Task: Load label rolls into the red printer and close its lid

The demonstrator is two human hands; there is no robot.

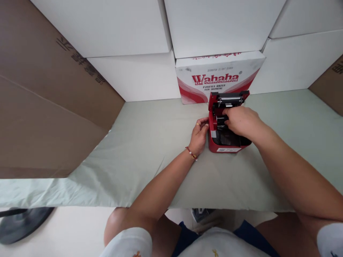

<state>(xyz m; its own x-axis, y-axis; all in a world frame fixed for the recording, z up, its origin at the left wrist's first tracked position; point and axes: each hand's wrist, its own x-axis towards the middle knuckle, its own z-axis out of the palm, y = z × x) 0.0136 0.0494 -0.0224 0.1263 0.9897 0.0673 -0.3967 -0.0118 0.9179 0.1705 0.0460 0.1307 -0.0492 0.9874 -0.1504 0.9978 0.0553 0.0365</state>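
Observation:
A red and black device (211, 144) stands on the cloth-covered table with its lid (229, 95) raised at the back. Inside it lies a shiny black roll (221, 120). My right hand (241, 121) reaches into the device from the right, its fingers closed at the right end of the roll; the fingertips are partly hidden. Against the device's left side rests my left hand (200, 135), fingers bent and slightly apart, touching the outer wall and gripping nothing.
Behind the device a Wahaha carton (219, 78) leans against stacked white boxes (144, 76). A large brown cardboard box (53, 107) stands at the left, another (328, 85) at the far right. The pale green tablecloth (150, 132) hangs over the near edge.

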